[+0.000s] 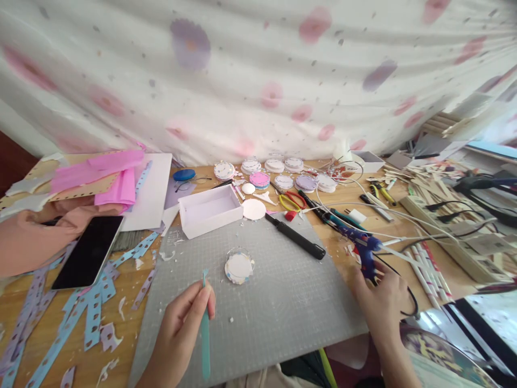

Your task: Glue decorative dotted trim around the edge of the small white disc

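My left hand is closed in a pinch on a thin teal paper strip over the near part of the grey cutting mat. My right hand reaches to the mat's right edge with its fingers wrapped round the handle of a blue glue gun that rests on the wooden table. A small round white disc with a clear decorated rim lies on the mat between my hands, touched by neither.
A white open box, a black pen-like tool and a white circle sit at the mat's far edge. A phone and blue punched strips lie left. Scissors, cables and several round pieces crowd the back right.
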Motion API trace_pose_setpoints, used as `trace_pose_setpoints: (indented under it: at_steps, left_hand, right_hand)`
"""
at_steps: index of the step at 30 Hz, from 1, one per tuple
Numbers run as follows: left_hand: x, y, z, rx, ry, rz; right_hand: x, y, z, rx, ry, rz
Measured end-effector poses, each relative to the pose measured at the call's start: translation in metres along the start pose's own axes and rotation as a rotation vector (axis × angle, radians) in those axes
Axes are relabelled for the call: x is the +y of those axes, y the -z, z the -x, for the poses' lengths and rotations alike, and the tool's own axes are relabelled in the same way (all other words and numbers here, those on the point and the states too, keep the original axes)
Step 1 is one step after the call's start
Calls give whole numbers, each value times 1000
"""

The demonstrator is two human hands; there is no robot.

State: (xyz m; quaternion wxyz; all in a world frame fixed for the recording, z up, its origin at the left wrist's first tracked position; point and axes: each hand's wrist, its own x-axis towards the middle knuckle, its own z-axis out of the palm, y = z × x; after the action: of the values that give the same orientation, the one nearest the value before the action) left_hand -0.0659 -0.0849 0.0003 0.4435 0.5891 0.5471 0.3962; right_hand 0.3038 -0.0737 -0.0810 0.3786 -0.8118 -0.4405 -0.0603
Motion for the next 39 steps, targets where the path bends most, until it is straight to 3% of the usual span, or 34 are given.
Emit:
trace_pose_setpoints:
  at_steps: [4, 6, 9, 11, 15, 19, 21, 26, 32, 39]
  left_hand:
    - [0, 2, 0, 10, -16, 1]
    - [0, 4, 0, 15, -15, -3]
    - [-1, 6, -3, 14, -11, -6]
    - [-3, 6, -9, 10, -14, -3]
    - [-8, 1, -30, -28, -31, 17]
    - [-14, -7, -56, -114, -79, 56]
    - [-18, -12, -66, -160, -106, 71]
    - [-32, -18, -73, -194, -116, 40]
    - [-40, -17, -73, -226, -155, -31]
    - [-40, -19, -76, -231, -229, -38]
  right_hand:
    - [4, -18, -11, 70, 65, 137]
    - [9, -23, -17, 33, 55, 171]
    - [12, -20, -22, -72, 10, 191]
    - [7, -9, -23, -70, -43, 180]
    - [-22, 15, -23, 63, -211, 88]
    - [-67, 11, -23, 78, -244, -125]
    - [-91, -3, -20, 33, -197, -273]
    - [-135, -47, 4, -194, 94, -548]
    - [-134, -73, 28, -304, 383, -606]
    - [-131, -78, 25, -312, 419, -590]
